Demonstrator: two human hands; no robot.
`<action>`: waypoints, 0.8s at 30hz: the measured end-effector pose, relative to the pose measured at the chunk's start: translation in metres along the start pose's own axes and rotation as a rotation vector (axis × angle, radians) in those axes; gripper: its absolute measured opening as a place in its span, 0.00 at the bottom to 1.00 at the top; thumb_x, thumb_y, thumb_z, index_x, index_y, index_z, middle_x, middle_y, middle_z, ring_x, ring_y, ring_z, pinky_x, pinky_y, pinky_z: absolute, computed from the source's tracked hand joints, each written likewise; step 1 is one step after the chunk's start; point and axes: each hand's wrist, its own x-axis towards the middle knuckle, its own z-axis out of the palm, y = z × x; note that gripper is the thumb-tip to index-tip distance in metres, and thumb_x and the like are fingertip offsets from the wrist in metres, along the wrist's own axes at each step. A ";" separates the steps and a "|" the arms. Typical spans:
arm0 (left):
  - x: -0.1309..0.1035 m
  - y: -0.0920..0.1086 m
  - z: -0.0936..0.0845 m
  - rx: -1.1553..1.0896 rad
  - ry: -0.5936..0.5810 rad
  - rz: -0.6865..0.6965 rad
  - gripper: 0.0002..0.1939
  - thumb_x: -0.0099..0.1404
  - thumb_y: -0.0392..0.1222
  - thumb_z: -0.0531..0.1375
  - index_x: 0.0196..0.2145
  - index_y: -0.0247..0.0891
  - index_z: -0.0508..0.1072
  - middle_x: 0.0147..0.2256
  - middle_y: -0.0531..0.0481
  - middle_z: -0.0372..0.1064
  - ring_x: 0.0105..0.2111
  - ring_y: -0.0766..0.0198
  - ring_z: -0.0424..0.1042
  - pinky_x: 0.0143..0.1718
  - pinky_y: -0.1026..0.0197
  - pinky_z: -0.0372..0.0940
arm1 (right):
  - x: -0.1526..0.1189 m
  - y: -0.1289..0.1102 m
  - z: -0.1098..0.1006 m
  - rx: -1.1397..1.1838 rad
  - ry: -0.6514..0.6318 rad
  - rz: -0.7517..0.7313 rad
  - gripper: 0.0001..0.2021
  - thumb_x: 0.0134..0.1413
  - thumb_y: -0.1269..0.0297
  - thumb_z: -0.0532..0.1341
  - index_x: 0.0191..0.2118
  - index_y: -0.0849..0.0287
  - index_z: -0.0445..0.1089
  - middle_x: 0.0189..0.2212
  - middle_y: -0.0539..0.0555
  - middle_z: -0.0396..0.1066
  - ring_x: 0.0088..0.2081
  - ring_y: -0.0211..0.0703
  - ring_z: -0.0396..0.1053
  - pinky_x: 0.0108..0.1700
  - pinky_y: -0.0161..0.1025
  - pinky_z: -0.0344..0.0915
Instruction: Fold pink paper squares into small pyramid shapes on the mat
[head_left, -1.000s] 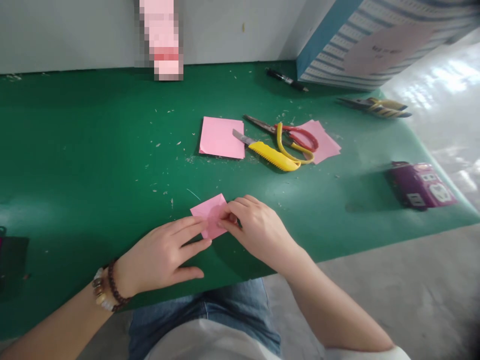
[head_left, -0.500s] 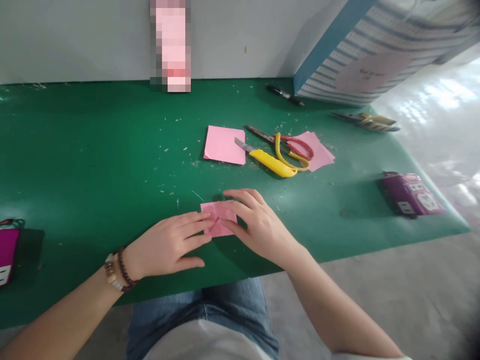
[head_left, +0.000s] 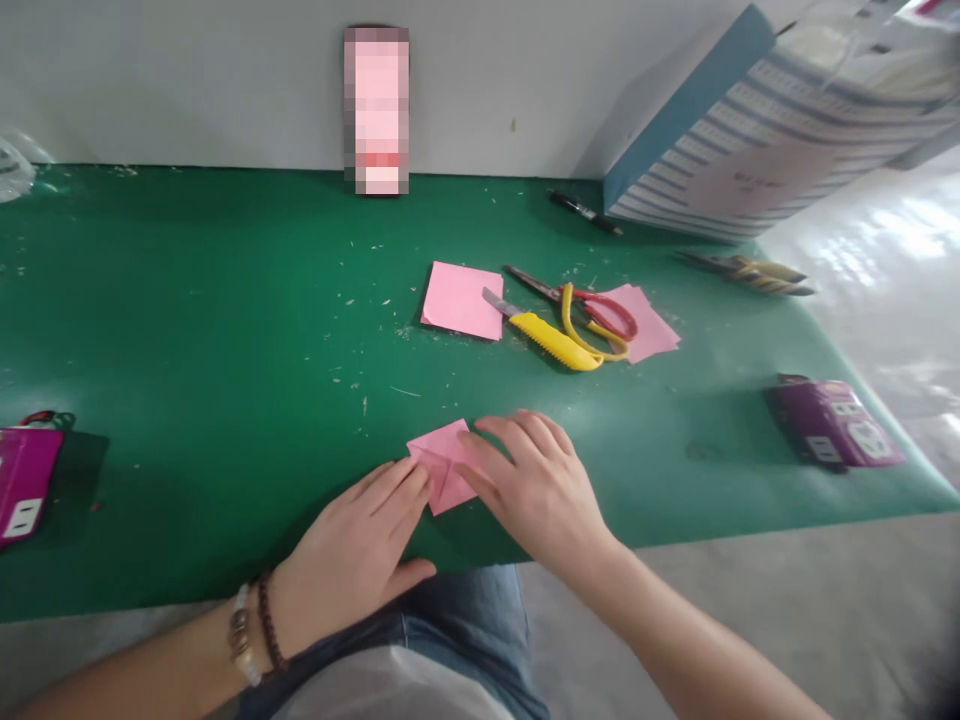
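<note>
A small square of pink paper with crease lines lies on the green tabletop near its front edge, turned at an angle. My left hand rests at its left side, fingers stretched out flat with the tips on the paper and the thumb apart. At the paper's right side, my right hand has its thumb and index finger closed on the edge, the other fingers curled above. The right corner is hidden under these fingers.
Beyond the hands lie a pink paper stack, a yellow utility knife, scissors and more pink sheets. Farther off are a pen, pliers and a striped box. Purple box-shaped items flank the table.
The pink paper has turned so a corner points toward me, and its creases show more. My left hand has shifted nearer the front edge. The whole view has moved slightly.
</note>
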 end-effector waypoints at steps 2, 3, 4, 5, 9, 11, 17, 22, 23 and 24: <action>0.001 -0.006 -0.001 -0.001 0.004 0.022 0.25 0.68 0.50 0.56 0.52 0.24 0.69 0.53 0.36 0.69 0.56 0.47 0.66 0.56 0.50 0.64 | 0.007 0.004 -0.002 -0.025 0.022 -0.097 0.08 0.63 0.67 0.58 0.41 0.60 0.74 0.40 0.56 0.76 0.42 0.48 0.69 0.54 0.48 0.63; 0.001 -0.008 -0.001 -0.004 0.008 0.026 0.25 0.68 0.50 0.56 0.52 0.24 0.70 0.53 0.36 0.70 0.56 0.47 0.66 0.56 0.49 0.64 | 0.010 0.005 -0.002 -0.024 0.021 -0.149 0.09 0.63 0.69 0.57 0.41 0.60 0.75 0.39 0.56 0.76 0.42 0.48 0.69 0.55 0.48 0.63; 0.002 -0.010 -0.002 -0.009 0.011 0.029 0.24 0.68 0.50 0.56 0.52 0.25 0.70 0.52 0.36 0.70 0.55 0.47 0.66 0.56 0.49 0.64 | 0.013 0.006 -0.002 -0.014 0.010 -0.196 0.09 0.62 0.71 0.56 0.40 0.60 0.75 0.38 0.55 0.77 0.41 0.47 0.69 0.56 0.48 0.63; 0.002 -0.011 -0.002 -0.015 0.014 0.031 0.24 0.68 0.50 0.56 0.52 0.25 0.70 0.52 0.36 0.70 0.55 0.47 0.66 0.56 0.49 0.64 | 0.015 0.006 -0.001 -0.001 -0.004 -0.231 0.10 0.62 0.73 0.55 0.39 0.60 0.75 0.36 0.55 0.77 0.40 0.46 0.69 0.56 0.48 0.63; 0.003 -0.012 0.000 -0.043 0.024 0.034 0.25 0.68 0.51 0.55 0.53 0.26 0.69 0.54 0.35 0.68 0.56 0.48 0.66 0.56 0.49 0.64 | 0.018 0.006 0.003 0.024 -0.034 -0.298 0.13 0.60 0.77 0.54 0.36 0.61 0.76 0.34 0.56 0.77 0.37 0.45 0.70 0.56 0.50 0.64; 0.003 -0.012 0.000 -0.056 0.023 0.027 0.26 0.68 0.52 0.56 0.52 0.25 0.69 0.53 0.34 0.69 0.56 0.47 0.66 0.56 0.48 0.64 | 0.017 0.006 0.005 0.020 -0.015 -0.316 0.13 0.60 0.77 0.54 0.34 0.61 0.75 0.33 0.56 0.77 0.36 0.44 0.71 0.55 0.50 0.65; 0.006 -0.014 0.000 -0.101 -0.028 0.027 0.25 0.66 0.53 0.58 0.50 0.28 0.70 0.53 0.35 0.69 0.57 0.46 0.64 0.57 0.46 0.64 | 0.014 0.006 0.013 0.093 0.016 -0.280 0.13 0.63 0.74 0.53 0.35 0.60 0.76 0.38 0.56 0.78 0.39 0.43 0.73 0.51 0.47 0.69; 0.007 -0.017 -0.002 -0.115 -0.046 0.026 0.24 0.66 0.52 0.59 0.50 0.28 0.70 0.54 0.35 0.67 0.58 0.46 0.62 0.58 0.46 0.63 | 0.015 0.008 0.010 0.121 0.031 -0.338 0.14 0.63 0.76 0.52 0.38 0.62 0.76 0.40 0.57 0.78 0.40 0.43 0.74 0.47 0.42 0.73; 0.008 -0.017 -0.003 -0.112 -0.046 0.025 0.24 0.66 0.51 0.59 0.51 0.28 0.70 0.54 0.35 0.67 0.58 0.46 0.62 0.58 0.47 0.63 | 0.015 0.009 0.009 0.121 0.032 -0.353 0.14 0.63 0.76 0.52 0.39 0.64 0.76 0.41 0.58 0.78 0.40 0.44 0.74 0.46 0.42 0.74; 0.008 -0.016 -0.003 -0.110 -0.045 0.025 0.24 0.66 0.51 0.59 0.51 0.28 0.69 0.53 0.35 0.68 0.58 0.46 0.63 0.58 0.47 0.63 | 0.016 0.009 0.008 0.119 0.025 -0.362 0.14 0.63 0.77 0.52 0.39 0.65 0.76 0.42 0.59 0.78 0.41 0.44 0.74 0.46 0.42 0.74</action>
